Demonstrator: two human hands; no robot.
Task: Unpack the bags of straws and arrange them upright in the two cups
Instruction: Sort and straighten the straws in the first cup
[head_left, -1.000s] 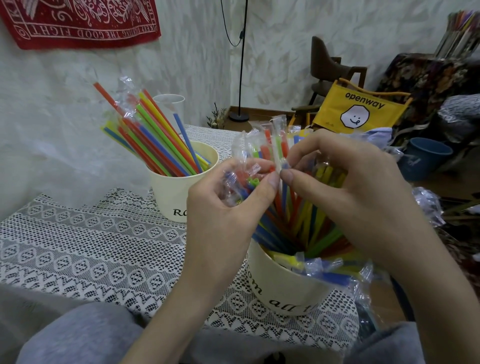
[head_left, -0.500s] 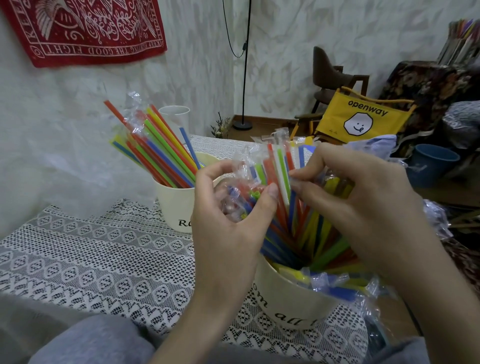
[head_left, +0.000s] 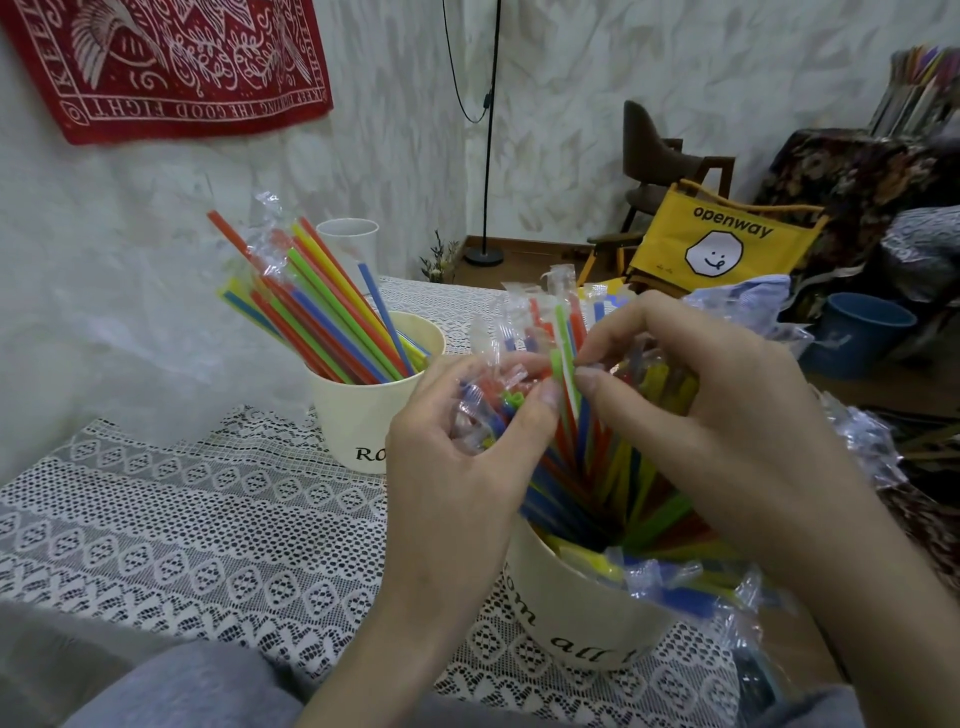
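Two cream paper cups stand on the lace tablecloth. The far cup (head_left: 358, 415) holds a leaning fan of coloured straws (head_left: 322, 312), some with clear wrappers on the tips. The near cup (head_left: 576, 618) is packed with wrapped straws (head_left: 597, 467) that spread outward. My left hand (head_left: 467, 467) grips a bunch of wrapped straw tops above the near cup. My right hand (head_left: 727, 426) pinches a green wrapped straw (head_left: 561, 343) between thumb and forefinger, right beside my left thumb. Several wrapped straws (head_left: 675, 587) lie over the near cup's right rim.
A clear plastic cup (head_left: 347, 239) stands behind the far cup. Crumpled clear wrappers (head_left: 862, 447) lie at the table's right edge. The lace tablecloth (head_left: 182, 519) covers the table. A yellow chair (head_left: 727, 244), a blue bucket (head_left: 862, 332) and a lamp stand (head_left: 485, 156) are on the floor behind.
The view has tilted up slightly. My hands stay above the near cup; my right fingers have shifted onto the green straw and my left hand has closed further around the wrapped tops.
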